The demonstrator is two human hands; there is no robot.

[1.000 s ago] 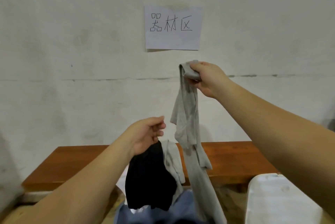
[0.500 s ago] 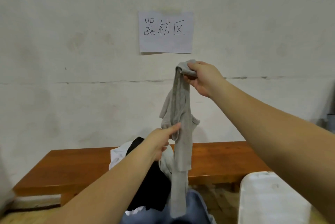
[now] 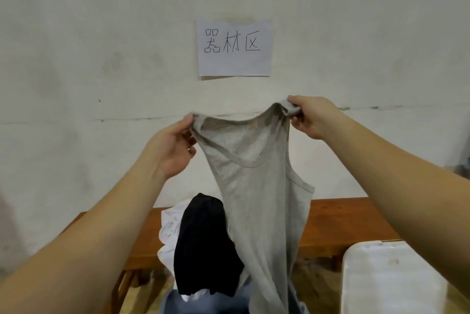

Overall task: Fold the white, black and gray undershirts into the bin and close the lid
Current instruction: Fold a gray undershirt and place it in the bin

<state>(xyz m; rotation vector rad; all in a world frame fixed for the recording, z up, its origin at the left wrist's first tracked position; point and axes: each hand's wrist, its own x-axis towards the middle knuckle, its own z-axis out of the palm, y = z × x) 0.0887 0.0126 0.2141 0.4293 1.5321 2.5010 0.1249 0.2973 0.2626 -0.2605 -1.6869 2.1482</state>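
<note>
The left hand (image 3: 173,146) is raised in front of the pale wall, its thumb and fingertips pinched shut on one shoulder strap of a light gray ribbed cotton undershirt (image 3: 256,186). Well to its right and slightly higher, the right hand (image 3: 309,116) is closed on the other strap, with the bunched fabric wrapped over its fingers. Between the two hands the neckline sags in a shallow curve, and the body of the gray undershirt hangs straight down from them, narrowing toward the bottom edge of the view; one armhole shows just below the right hand.

Below the left hand, and just left of the hanging gray cloth, a black undershirt (image 3: 206,245) lies crumpled in a heap on top of a white undershirt (image 3: 169,229); the white cloth peeks out to its left and beneath it. Both rest on a long reddish-brown wooden counter (image 3: 340,224) that runs along the foot of the wall below both hands. Under the heap, at the bottom edge, is a patch of blue denim (image 3: 203,303).

Below the right forearm, at the lower right corner, sits a white plastic bin (image 3: 391,280) with its flat lid on. Above the right hand, a white paper sheet (image 3: 234,48) with three handwritten characters is stuck to the wall.
</note>
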